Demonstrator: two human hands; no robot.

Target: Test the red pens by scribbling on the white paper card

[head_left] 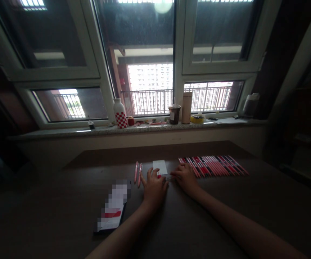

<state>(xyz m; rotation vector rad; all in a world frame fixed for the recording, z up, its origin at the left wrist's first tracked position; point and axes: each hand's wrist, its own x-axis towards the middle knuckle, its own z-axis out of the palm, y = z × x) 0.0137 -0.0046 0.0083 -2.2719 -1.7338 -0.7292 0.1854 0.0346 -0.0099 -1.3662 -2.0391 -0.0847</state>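
Note:
My left hand (154, 187) is over the table, its outer fingers spread and its thumb and index finger close together at a small clear piece (168, 177). The fingertips of my right hand (187, 178) close on the other end of this piece; its exact kind is too dim to make out. A small red spot (159, 176) shows by my left fingertips. Just beyond lies a white square of paper (159, 166). Two pink pens (136, 172) lie left of my left hand. Beside my right hand, a long row of pink, red and black pens (212, 166) lies side by side.
A phone-like slab (112, 212) with a blurred-out face lies left of my left forearm on the dark table (198, 230). Along the windowsill stand a checkered bottle (120, 114), a dark drink cup (174, 115), a tan flask (186, 108) and a yellow tape roll (197, 119).

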